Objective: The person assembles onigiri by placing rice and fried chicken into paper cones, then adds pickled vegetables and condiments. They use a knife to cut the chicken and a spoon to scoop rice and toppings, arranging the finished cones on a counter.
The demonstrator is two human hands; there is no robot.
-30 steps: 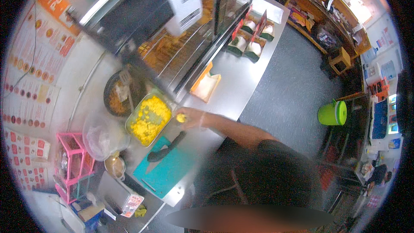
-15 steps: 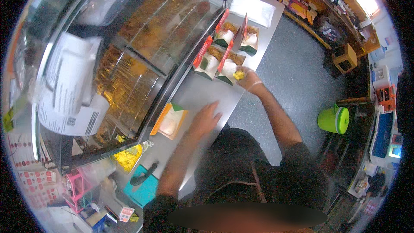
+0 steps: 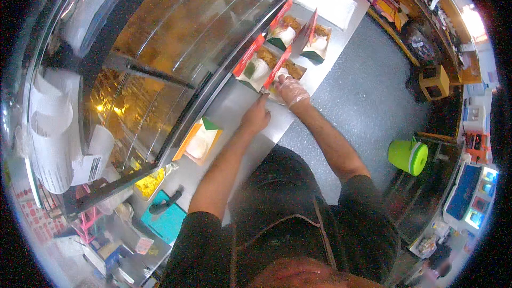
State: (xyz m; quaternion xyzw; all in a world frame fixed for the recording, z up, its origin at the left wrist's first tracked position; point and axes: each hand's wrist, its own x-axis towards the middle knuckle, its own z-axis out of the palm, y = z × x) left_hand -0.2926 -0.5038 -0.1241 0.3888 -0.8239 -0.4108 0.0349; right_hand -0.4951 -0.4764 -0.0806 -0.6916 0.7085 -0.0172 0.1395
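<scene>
Four open food boxes with red flaps stand grouped on the metal counter point(image 3: 234, 98), holding rice and browned food. In a clear plastic glove, my right hand point(image 3: 292, 90) reaches into the nearest food box point(image 3: 296, 70), its fingers bent down over the white rice. What its fingertips hold is hidden. My left hand point(image 3: 257, 114), seemingly bare, pinches the near corner of that same box beside its red flap point(image 3: 277, 69). Closer to me, a separate food box point(image 3: 198, 145) with an orange flap and a green edge holds white rice.
A glass display case point(image 3: 176, 37) borders the counter's left side. Near my left arm are a tray of yellow food point(image 3: 149, 182) and a teal board point(image 3: 163, 217) with a black-handled tool point(image 3: 167, 202). White sheets point(image 3: 326, 2) lie at the far end. A green bucket point(image 3: 406, 156) stands right.
My left hand has moved forward from the counter to the nearest red-flapped box. My right hand, which held a yellow piece of food beside that box, has come over it; the yellow piece is now hidden.
</scene>
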